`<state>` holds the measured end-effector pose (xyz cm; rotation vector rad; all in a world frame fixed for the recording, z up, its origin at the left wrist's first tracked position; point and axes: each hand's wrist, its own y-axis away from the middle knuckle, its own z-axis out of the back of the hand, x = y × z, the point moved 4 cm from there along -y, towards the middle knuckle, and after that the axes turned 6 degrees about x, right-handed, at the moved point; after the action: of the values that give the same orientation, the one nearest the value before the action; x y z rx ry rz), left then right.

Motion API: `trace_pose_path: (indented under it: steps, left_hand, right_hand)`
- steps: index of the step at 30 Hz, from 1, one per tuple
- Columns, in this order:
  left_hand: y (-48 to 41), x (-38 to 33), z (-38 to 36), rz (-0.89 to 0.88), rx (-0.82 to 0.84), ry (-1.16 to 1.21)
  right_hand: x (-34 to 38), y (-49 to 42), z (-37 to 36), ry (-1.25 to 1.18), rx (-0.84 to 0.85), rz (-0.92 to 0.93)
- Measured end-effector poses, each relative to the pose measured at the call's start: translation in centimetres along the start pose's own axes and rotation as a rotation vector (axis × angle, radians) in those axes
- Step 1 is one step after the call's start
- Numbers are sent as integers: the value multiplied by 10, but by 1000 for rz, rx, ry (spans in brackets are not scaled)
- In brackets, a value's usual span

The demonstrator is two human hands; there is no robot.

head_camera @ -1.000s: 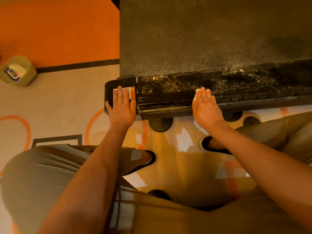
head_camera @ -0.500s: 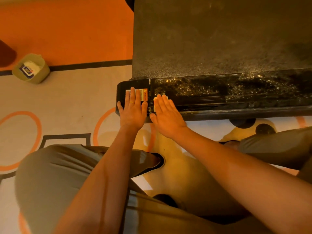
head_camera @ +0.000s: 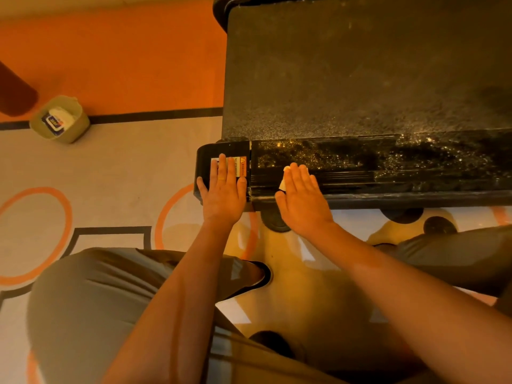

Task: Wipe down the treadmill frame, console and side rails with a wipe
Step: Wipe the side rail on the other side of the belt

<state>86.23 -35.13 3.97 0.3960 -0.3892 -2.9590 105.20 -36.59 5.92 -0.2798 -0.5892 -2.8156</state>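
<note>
Wipe [head_camera: 283, 184] under right hand [head_camera: 302, 199], on side rail [head_camera: 388, 173]; left hand [head_camera: 224, 191] flat

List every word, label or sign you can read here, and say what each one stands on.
"WARNING", with a triangle sign: orange strip of the sticker on the treadmill's end cap, partly under the left hand.
Black line beside it: too blurred to read.
Blue label on the pack in the floor tub: too small to read.

Gym, treadmill belt [head_camera: 360, 79], orange patterned floor [head_camera: 116, 65]
</note>
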Motion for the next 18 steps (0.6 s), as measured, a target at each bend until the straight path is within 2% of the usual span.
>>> trace_pose_path:
  steps: [4, 7, 12, 14, 18]
  left_hand:
    - [0, 0, 1, -4, 7, 2]
    - [1, 0, 1, -5, 1, 1]
    - [1, -1, 1, -14, -10, 14]
    - [1, -1, 1, -14, 7, 12]
    - [1, 1, 2, -18, 26, -4]
  right_hand:
    - [22, -9, -2, -12, 17, 52]
    - [-4, -1, 3, 12, 4, 90]
    - [-55, 22, 6, 0, 7, -41]
    - [-41, 20, 3, -45, 3, -74]
    - [-3, 4, -1, -57, 19, -18]
